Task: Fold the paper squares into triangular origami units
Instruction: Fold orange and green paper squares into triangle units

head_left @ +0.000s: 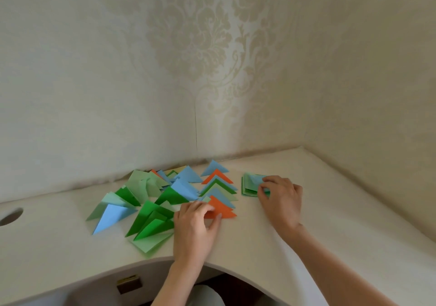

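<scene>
Several folded paper triangles in green, light green, blue and orange lie spread on the white desk (pixel 259 242). A neat overlapping row of triangles (pixel 218 183) runs from the wall toward me and ends in an orange triangle (pixel 221 208). My left hand (pixel 194 225) rests on that orange triangle, fingers curled at its left corner and thumb on its lower edge. A small stack of flat paper squares (pixel 249 184), mostly green, sits to the right. My right hand (pixel 280 197) pinches the light blue top sheet (pixel 258 179) of that stack.
Loose triangles (pixel 146 221) crowd the desk to the left of my left hand. A round cable hole (pixel 10 216) sits at the far left. The desk's curved front edge (pixel 188 258) is under my left wrist. Patterned walls meet in a corner behind.
</scene>
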Demonstrator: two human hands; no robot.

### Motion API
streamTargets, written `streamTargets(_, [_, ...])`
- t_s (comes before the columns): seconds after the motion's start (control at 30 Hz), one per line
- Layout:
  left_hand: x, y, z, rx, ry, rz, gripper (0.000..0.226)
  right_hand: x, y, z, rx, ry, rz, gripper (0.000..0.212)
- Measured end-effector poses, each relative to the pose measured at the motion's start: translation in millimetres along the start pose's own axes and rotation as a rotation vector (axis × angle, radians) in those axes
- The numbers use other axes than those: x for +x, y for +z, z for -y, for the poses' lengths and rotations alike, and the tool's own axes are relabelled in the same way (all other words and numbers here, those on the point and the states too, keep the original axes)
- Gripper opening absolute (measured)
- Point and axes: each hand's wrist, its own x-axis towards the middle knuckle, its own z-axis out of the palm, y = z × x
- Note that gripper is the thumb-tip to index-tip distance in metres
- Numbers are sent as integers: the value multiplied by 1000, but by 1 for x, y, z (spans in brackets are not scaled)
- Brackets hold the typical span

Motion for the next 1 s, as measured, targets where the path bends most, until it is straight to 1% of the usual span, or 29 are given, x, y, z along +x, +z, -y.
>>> streamTargets(0.1, [0, -1, -2, 32, 11, -17, 11, -9, -25, -6, 29, -119, -112, 5])
streamTargets(0.17, [0, -1, -3, 70, 14, -27, 9, -19, -44, -12, 35, -187, -153, 5])
streamTargets(0.27, [1, 0, -4, 148, 27, -36, 9, -40, -60, -22, 22, -244, -170, 4])
streamTargets(0.37, [1, -2, -11, 225, 43, -36, 9, -60, -63, -33, 20, -255, -157, 7])
streamTargets(0.47, [2, -2, -29, 193, 86, -40, 10, -73, -62, -43, 24, -257, -105, 10])
streamTargets(0.57, [1, 5, -49, 9, 210, 12, 15, -81, -59, -46, 34, -247, 11, 7])
streamTargets(0.6, [-1, 8, -55, -59, 232, 45, 17, -83, -58, -47, 33, -237, 51, 4])
streamTargets(0.63, [-3, 12, -61, -121, 238, 82, 18, -84, -57, -47, 32, -217, 90, 5])
streamTargets(0.73, [-11, 24, -73, -263, 226, 224, 24, -84, -55, -50, 77, -136, 184, 14])
streamTargets(0.8, [-14, 31, -79, -320, 222, 341, 28, -81, -52, -52, 148, -97, 232, 23])
streamTargets(0.87, [-15, 37, -83, -340, 217, 428, 30, -77, -51, -56, 248, -69, 262, 24])
streamTargets(0.93, [-14, 41, -85, -334, 220, 437, 29, -73, -50, -58, 315, -48, 288, 18])
streamTargets(1.0, [-12, 44, -86, -335, 224, 400, 25, -70, -50, -59, 340, -21, 294, 14])
